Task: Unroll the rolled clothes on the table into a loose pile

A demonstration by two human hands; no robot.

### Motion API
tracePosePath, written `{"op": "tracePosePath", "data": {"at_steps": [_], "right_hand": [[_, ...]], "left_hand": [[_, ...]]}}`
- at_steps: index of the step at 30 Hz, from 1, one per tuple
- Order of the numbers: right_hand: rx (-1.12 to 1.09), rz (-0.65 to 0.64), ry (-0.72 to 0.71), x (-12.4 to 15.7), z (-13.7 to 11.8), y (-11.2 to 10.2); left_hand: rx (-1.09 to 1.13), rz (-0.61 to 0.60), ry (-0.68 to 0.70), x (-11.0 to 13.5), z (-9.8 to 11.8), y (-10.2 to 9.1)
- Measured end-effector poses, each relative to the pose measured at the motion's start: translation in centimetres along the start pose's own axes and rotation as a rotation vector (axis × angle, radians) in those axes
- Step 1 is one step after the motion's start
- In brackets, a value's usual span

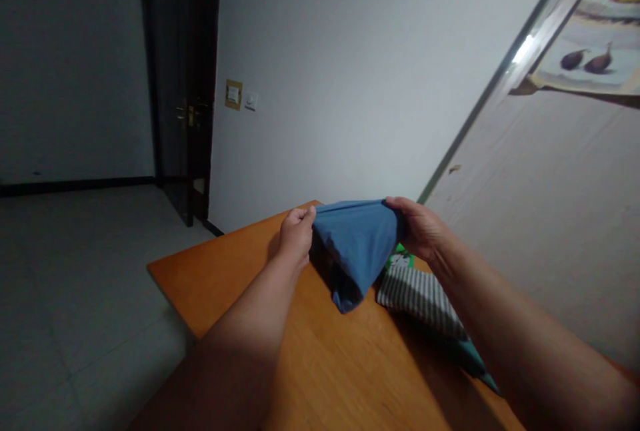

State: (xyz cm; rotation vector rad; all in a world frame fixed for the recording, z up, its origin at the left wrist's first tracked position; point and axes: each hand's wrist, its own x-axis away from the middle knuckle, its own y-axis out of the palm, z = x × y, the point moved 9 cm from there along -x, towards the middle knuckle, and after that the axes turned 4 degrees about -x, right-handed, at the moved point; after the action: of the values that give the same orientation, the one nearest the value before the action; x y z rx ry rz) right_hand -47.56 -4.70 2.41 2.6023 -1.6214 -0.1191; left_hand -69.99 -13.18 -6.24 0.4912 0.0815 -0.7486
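Observation:
A folded blue cloth (356,244) hangs a little above the orange wooden table (235,277), held up by its top edge. My left hand (296,236) pinches the cloth's left corner with closed fingers. My right hand (419,225) grips the right corner, fingers wrapped over the edge. The cloth's lower point droops close to the tabletop.
A striped grey-and-white cloth (419,297) lies on the table under my right forearm, with a green piece (401,258) behind it and a teal edge (475,365) in front. A wall runs close along the right. A dark door (187,104) stands at the back left, tiled floor beside the table.

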Motion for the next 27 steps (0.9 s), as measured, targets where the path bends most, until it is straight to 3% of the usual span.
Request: {"op": "tracePosePath", "data": {"at_steps": [6, 10, 14, 16, 18, 21, 24, 27], "right_hand": [[-0.026, -0.033, 0.086, 1.4, 0.1, 1.5], [-0.075, -0.007, 0.122, 1.3, 1.3, 1.2], [-0.082, -0.115, 0.173, 1.8, 2.4, 2.2], [-0.095, -0.206, 0.200, 2.4, 3.0, 3.2], [-0.095, -0.260, 0.214, 2.9, 3.7, 3.9], [-0.029, -0.233, 0.211, 3.1, 5.1, 3.6], [0.092, -0.134, 0.154, 2.5, 5.8, 2.1], [0.097, 0.046, 0.059, 1.1, 4.7, -0.6]], "left_hand": [[-0.345, -0.066, 0.137, 0.1, 0.0, 0.9], [-0.324, -0.062, 0.211, 1.1, 1.6, 1.2], [-0.159, -0.475, 0.103, 3.5, 1.2, 5.4], [-0.185, -0.604, 0.080, 4.6, 0.7, 6.6], [-0.245, -0.619, 0.081, 4.8, 0.2, 6.8], [-0.284, -0.619, 0.075, 4.5, -0.4, 6.6], [-0.278, -0.644, 0.066, 4.3, -0.6, 6.5], [-0.258, -0.523, 0.102, 3.1, 0.0, 5.4]]}}
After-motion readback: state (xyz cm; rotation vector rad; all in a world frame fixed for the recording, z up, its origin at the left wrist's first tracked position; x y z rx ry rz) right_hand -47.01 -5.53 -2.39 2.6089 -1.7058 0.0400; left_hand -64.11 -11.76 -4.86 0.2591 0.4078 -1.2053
